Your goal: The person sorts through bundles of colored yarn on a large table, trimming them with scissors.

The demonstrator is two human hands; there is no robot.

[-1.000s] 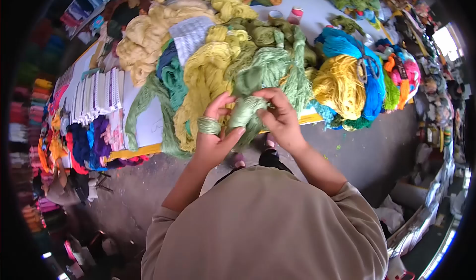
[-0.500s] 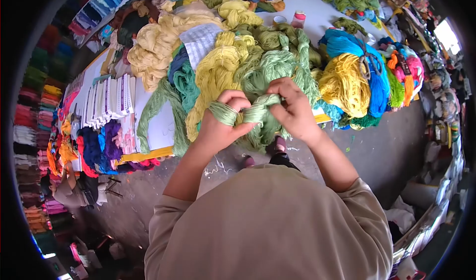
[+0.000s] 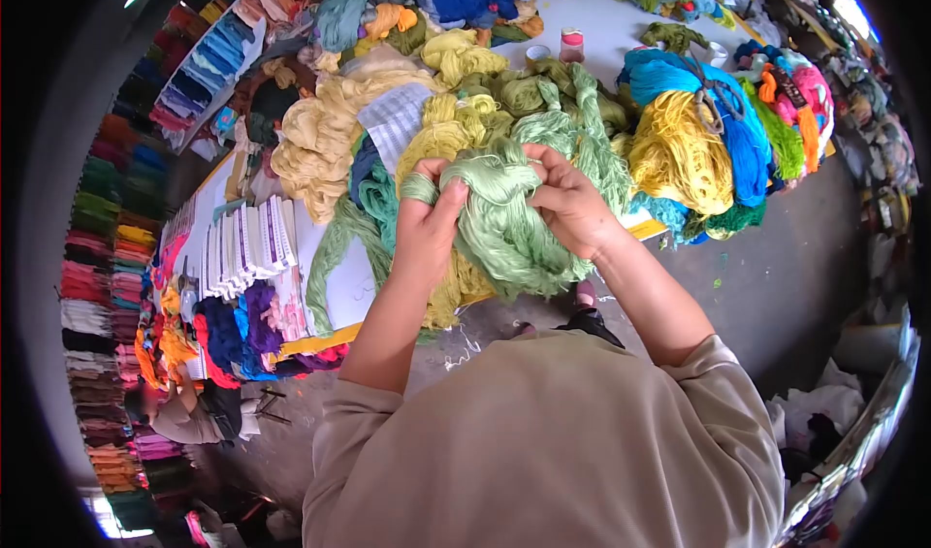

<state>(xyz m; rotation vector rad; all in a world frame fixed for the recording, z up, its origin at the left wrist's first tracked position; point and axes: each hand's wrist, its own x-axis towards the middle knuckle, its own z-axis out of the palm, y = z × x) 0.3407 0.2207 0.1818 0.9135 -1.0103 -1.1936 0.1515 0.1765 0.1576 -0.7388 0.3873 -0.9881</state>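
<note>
A light green yarn skein [image 3: 509, 223] hangs loosely bunched between my two hands, in front of the table's near edge. My left hand [image 3: 432, 209] is closed round its left end, with a strand looped over the fingers and the thumb on top. At its upper right, my right hand [image 3: 572, 199] pinches the strands between thumb and fingers. Behind the held skein lie more pale green skeins [image 3: 599, 136] on the table. Yellow yarn [image 3: 441, 136] lies just beyond my left hand.
Cream yarn [image 3: 320, 131], a printed sheet [image 3: 393, 121] and stacked white booklets [image 3: 250, 247] cover the table's left. Golden yellow yarn [image 3: 679, 160] and blue yarn [image 3: 747, 150] overhang the right edge. A pink-and-white container [image 3: 572, 46] stands at the back. Another person [image 3: 189, 412] is at lower left.
The twisted green strand between my hands has become a loose, fuller bunch held nearer me. My left thumb has come up over it. The view has shifted slightly.
</note>
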